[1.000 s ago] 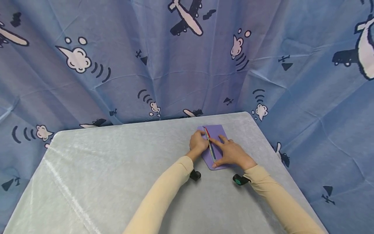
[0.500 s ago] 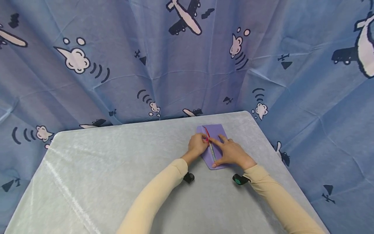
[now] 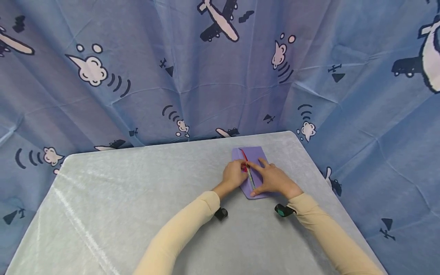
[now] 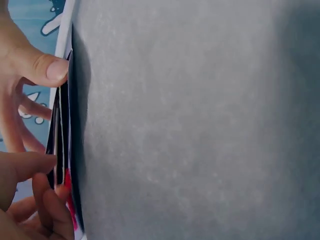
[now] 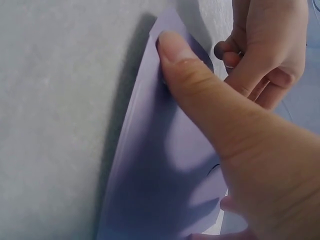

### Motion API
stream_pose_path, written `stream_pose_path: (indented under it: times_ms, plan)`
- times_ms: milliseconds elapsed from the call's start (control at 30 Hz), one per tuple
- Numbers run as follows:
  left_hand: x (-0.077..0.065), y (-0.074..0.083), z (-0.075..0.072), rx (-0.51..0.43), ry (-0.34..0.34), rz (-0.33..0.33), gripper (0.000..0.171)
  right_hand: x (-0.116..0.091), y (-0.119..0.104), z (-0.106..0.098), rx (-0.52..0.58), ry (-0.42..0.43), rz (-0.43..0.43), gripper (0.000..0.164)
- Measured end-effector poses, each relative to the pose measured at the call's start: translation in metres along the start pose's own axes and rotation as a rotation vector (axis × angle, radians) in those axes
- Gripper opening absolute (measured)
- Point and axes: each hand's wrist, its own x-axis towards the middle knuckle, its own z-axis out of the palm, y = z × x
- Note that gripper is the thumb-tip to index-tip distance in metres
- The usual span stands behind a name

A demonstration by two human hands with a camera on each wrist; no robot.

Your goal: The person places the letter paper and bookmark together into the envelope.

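Note:
In the head view a flat purple envelope-like sleeve (image 3: 254,153) lies on the table, a long slit running down it. Red and patterned edges (image 3: 249,176) show in the slit. At the slit's left side my left hand (image 3: 233,175) has curled fingers pinching a small red piece (image 3: 244,167); its shape is mostly hidden. My right hand (image 3: 275,180) spreads over the sleeve's right part. Its thumb (image 5: 187,65) presses flat near one end of the purple face. Seen edge-on in the left wrist view, the sleeve (image 4: 70,105) shows dark layers standing apart.
A pale grey cloth covers the table (image 3: 137,198). Behind it and along the right hangs a blue curtain (image 3: 213,76) with airplane prints. The sleeve lies near the table's far right corner.
My left hand has drawn slightly back from the slit toward me, and the red piece now shows at its fingertips. The right hand keeps its place on the sleeve.

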Motion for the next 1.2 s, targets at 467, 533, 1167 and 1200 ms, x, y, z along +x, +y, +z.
stream_pose_path:
  times_ms: [467, 533, 1167, 1200]
  plan:
    - [-0.006, -0.004, 0.002, 0.062, 0.057, -0.049, 0.057, 0.000, 0.002, 0.001, 0.009, -0.001, -0.002, 0.117]
    - [-0.008, -0.004, 0.003, 0.037, 0.033, -0.039, 0.057, 0.000, 0.003, 0.002, 0.008, 0.003, -0.009, 0.117]
    - [-0.012, -0.004, 0.007, 0.262, -0.063, 0.077, 0.062, 0.001, 0.003, 0.002, -0.004, 0.026, -0.012, 0.117]
    - [-0.012, -0.004, 0.007, 0.294, -0.089, 0.083, 0.064, 0.001, 0.003, 0.002, -0.004, 0.027, -0.013, 0.117]
